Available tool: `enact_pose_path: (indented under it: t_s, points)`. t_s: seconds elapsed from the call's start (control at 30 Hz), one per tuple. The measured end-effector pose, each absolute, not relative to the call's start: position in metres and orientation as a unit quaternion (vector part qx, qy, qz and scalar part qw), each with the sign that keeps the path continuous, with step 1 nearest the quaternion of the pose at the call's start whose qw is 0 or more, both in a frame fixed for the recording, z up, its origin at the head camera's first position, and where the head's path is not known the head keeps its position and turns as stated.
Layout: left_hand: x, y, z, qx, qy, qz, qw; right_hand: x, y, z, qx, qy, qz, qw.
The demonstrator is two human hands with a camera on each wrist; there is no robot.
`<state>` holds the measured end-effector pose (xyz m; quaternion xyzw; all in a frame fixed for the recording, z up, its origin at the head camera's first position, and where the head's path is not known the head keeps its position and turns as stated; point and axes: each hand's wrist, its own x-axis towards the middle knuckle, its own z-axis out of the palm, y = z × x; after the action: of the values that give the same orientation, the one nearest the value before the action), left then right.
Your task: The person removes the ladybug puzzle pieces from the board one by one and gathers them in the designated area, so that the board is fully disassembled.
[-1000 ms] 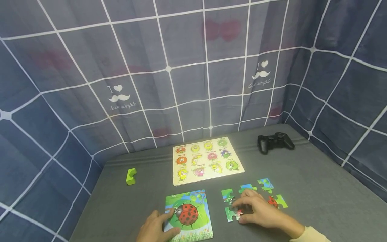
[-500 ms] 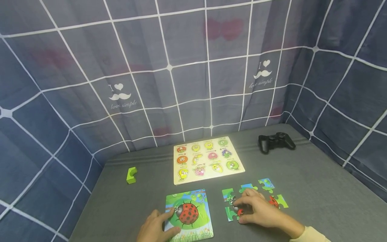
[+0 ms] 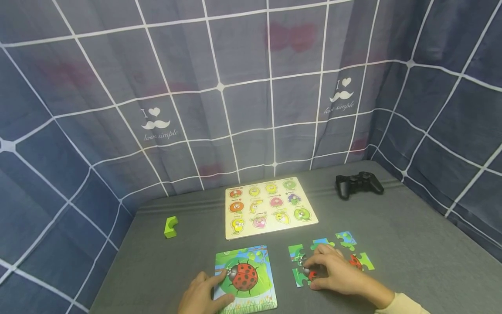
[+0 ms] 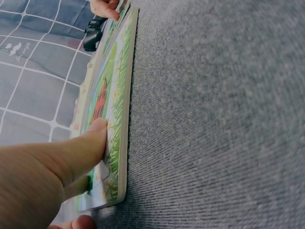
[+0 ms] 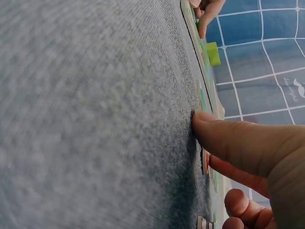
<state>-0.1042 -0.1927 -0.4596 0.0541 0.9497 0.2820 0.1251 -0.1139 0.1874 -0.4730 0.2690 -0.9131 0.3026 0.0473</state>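
Observation:
My left hand [image 3: 201,294] rests on the left edge of a square ladybug puzzle board [image 3: 260,290], thumb and index finger extended over its picture. In the left wrist view the thumb [image 4: 93,138] lies flat on the printed grass side. My right hand [image 3: 337,274], thumb and index finger bent, pinches a red-and-black puzzle piece [image 3: 312,275] beside a green corner piece [image 3: 300,278]. Another green corner piece [image 3: 295,253] lies just above these. The right thumb tip [image 5: 202,117] reaches down to the cloth. My palm and fingers hide part of the piece group.
Loose pieces lie around the right hand: a blue-green one [image 3: 322,242], a sky corner [image 3: 347,238] and a green-edged one [image 3: 365,261]. Behind stands a fruit puzzle board [image 3: 245,233], with a green block [image 3: 170,227] left and a black game controller [image 3: 358,184] right. A curtain [image 3: 243,109] encloses the table.
The red-and-black piece under my right fingers has shifted slightly and shows more dark red than a second ago. Both hands stay nearly in place.

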Motion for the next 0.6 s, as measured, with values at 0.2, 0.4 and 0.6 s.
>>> enact_pose_path:
  t_s: [0.2,0.4,0.6]
  points:
    - [-0.1042,-0.1941,-0.4597,0.055,0.948,0.286,0.128,-0.1135,0.1884,-0.4733,0.266,-0.915,0.299,0.048]
    - [-0.1038,-0.1938,-0.4592,0.052,0.948,0.285,0.130,-0.1132,0.1870,-0.4731,0.272,-0.916,0.291,0.055]
    - [-0.1044,-0.1929,-0.4586,0.051,0.949,0.283,0.127,-0.1153,0.1877,-0.4728,0.279,-0.916,0.280,0.063]
